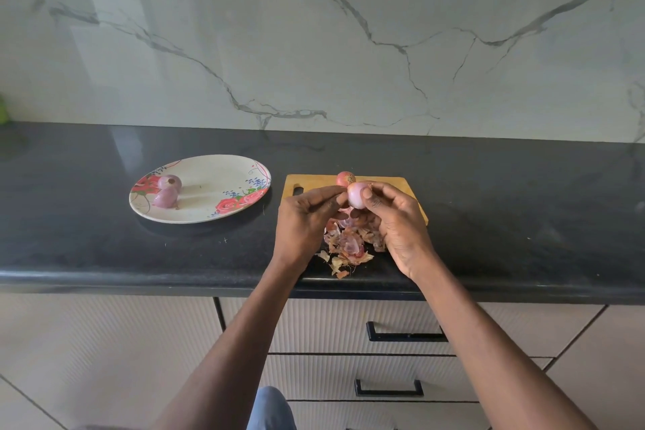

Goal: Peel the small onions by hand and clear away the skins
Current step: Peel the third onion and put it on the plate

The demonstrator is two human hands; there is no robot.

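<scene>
Peeling is the step in hand. Both hands are raised above the near edge of the rectangular wooden chopping board (401, 185), which lies on the glossy black stone counter (523, 213). The right hand (398, 220) grasps the small, pale pink, mostly bare onion (356, 195), with the thumb over its right side. The left hand (307, 216) pinches at the onion's left side with thumb and forefinger; whether a shred of skin lies between them is too small to tell.

To do this well, I judge the right hand should hold the onion firmly and turn it a little at a time, while the left takes any thin remnant by its edge and draws it toward the root end, letting it drop on the heap below.

That heap of papery pink and tan onion skins (349, 248) lies between the board and the counter's front edge. One unpeeled reddish onion (345, 178) waits at the board's far edge. Two peeled purple onions (168, 189) rest on the left part of the oval flowered plate (209, 178), just left of the board.
</scene>
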